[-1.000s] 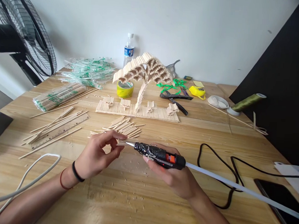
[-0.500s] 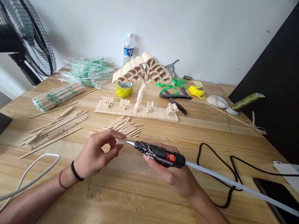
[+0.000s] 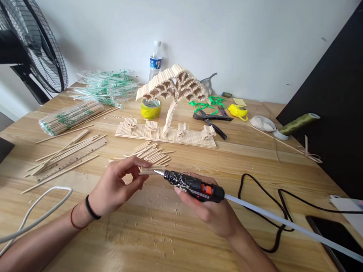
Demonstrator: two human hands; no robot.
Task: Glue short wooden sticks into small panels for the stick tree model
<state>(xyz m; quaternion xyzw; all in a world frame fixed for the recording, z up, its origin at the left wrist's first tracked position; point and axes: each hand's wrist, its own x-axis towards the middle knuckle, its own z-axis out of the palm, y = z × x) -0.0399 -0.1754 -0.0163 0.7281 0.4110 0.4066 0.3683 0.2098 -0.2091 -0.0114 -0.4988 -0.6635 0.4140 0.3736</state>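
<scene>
My right hand (image 3: pixel 209 208) grips a black glue gun (image 3: pixel 194 187) with an orange part; a long white glue stick (image 3: pixel 274 218) runs out of its back. Its metal nozzle points left, at short wooden sticks (image 3: pixel 147 171) pinched between the thumb and fingers of my left hand (image 3: pixel 118 183). Whether the nozzle touches them I cannot tell. Just behind lies a pile of short cut sticks (image 3: pixel 152 152). Farther back stands a stick-built model (image 3: pixel 170 111) with a slanted roof on one post, small table-like pieces, and a flat base (image 3: pixel 166 138).
Long sticks and a ruler (image 3: pixel 73 158) lie left, near bagged sticks (image 3: pixel 71 116). A tape roll (image 3: pixel 151 109), a bottle (image 3: pixel 155 63), pliers (image 3: pixel 214 121) and a yellow tape measure (image 3: pixel 238 111) stand behind. A black cable (image 3: pixel 265 213) and a phone (image 3: pixel 337 245) lie right; a white cable (image 3: pixel 27 221) crosses left.
The sticks in my left hand have shifted very slightly to the left against the nozzle. Both hands keep their grips, and the rest looks the same.
</scene>
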